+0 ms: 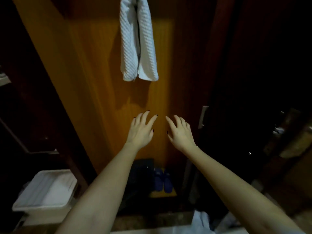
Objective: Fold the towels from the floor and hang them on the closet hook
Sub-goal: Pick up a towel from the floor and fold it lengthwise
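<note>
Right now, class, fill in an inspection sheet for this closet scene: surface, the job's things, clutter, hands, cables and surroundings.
Surface: wooden closet panel, lit orange-brown, upright ahead.
Job's things: white towel hangs folded high against the panel, and its hook is out of frame. A white cloth lies at the bottom edge, perhaps another towel.
Clutter: blue slippers side by side on the closet floor. A white bin stands at lower left.
Hands: left hand and right hand are both open with fingers spread, below the towel and holding nothing.
Cables: nothing seen.
Surroundings: dark on both sides, too dim to tell details.
</note>
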Available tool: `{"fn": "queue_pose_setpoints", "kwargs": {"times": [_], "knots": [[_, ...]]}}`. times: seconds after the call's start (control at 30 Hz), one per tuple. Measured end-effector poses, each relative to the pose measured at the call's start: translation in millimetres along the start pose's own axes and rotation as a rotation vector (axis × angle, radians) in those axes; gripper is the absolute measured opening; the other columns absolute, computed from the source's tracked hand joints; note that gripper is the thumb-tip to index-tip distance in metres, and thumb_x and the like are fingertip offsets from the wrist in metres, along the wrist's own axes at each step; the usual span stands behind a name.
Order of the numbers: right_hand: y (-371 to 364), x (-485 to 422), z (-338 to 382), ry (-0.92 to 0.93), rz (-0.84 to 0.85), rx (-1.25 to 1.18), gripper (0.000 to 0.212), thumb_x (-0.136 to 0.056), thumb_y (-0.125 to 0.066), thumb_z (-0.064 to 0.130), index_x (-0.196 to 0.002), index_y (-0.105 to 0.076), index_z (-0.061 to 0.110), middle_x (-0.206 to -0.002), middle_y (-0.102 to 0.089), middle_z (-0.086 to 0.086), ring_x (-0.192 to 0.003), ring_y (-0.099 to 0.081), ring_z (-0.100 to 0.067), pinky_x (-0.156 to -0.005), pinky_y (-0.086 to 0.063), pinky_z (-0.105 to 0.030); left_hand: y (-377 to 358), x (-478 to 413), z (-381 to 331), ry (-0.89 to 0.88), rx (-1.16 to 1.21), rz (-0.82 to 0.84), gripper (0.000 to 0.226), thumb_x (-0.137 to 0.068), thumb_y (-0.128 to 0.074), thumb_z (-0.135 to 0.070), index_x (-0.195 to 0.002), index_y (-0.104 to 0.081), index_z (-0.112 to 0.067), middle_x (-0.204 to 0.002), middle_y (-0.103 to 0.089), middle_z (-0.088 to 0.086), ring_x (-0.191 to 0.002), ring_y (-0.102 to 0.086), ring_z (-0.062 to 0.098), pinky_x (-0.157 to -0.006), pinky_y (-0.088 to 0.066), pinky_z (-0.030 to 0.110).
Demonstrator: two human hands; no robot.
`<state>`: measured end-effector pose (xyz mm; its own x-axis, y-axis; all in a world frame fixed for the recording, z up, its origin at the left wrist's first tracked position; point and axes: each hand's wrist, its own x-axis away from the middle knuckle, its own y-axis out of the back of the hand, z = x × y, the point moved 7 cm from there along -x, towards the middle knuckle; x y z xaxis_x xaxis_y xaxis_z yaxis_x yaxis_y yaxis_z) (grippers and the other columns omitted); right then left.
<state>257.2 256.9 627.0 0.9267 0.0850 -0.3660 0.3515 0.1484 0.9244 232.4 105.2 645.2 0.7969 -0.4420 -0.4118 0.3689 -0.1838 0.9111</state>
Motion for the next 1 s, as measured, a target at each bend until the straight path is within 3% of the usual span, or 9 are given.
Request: {"fn": "queue_pose_setpoints", "kwargs": {"times": [0.17,0.33,0.47,0.77,1.0], "knots": [[-47,101,-56,-0.157,0.143,0.039,0.067,-0.096,-0.05,0.033,-0.154,-0.019,0.021,-0.154,-0.026,-0.016,-0.141,-0.026,-0.036,-0.111,-0.028,-0.049,-57,44,-78,-0.157,0.07,0.153,0.061,-0.095,-0.048,-0.031,-0.15,-0.02,-0.03,-0.156,-0.02,0.01,-0.141,-0.02,0.033,-0.113,-0.024,0.049],[-116,229,-109,-0.373,0.354,0.023,0.062,-0.096,-0.048,0.032,-0.152,-0.026,0.019,-0.151,-0.032,-0.015,-0.141,-0.025,-0.034,-0.11,-0.025,-0.045,-145,103,-151,-0.243,0.164,0.461,0.062,-0.096,-0.045,-0.029,-0.15,-0.016,-0.031,-0.158,-0.011,0.005,-0.144,-0.009,0.033,-0.115,-0.017,0.053],[-168,341,-137,-0.585,0.506,-0.015,0.059,-0.097,-0.048,0.031,-0.151,-0.029,0.018,-0.149,-0.034,-0.013,-0.139,-0.026,-0.032,-0.109,-0.025,-0.042,-215,162,-195,-0.314,0.213,0.609,0.061,-0.095,-0.046,-0.028,-0.15,-0.021,-0.028,-0.157,-0.015,0.005,-0.144,-0.011,0.032,-0.114,-0.02,0.053],[-328,545,-132,-0.859,0.831,-0.076,0.054,-0.102,-0.038,0.033,-0.152,-0.024,0.021,-0.153,-0.029,-0.01,-0.143,-0.021,-0.026,-0.111,-0.025,-0.037,-414,323,-241,-0.488,0.183,0.895,0.06,-0.094,-0.043,-0.027,-0.149,-0.021,-0.03,-0.157,-0.017,0.003,-0.143,-0.016,0.027,-0.112,-0.023,0.049],[-491,632,-139,-0.957,0.895,-0.123,0.053,-0.102,-0.039,0.033,-0.152,-0.025,0.024,-0.154,-0.03,-0.01,-0.143,-0.024,-0.027,-0.112,-0.025,-0.038,-596,414,-258,-0.56,0.233,0.969,0.059,-0.094,-0.041,-0.023,-0.15,-0.021,-0.028,-0.156,-0.02,0.006,-0.142,-0.019,0.026,-0.113,-0.022,0.043]]}}
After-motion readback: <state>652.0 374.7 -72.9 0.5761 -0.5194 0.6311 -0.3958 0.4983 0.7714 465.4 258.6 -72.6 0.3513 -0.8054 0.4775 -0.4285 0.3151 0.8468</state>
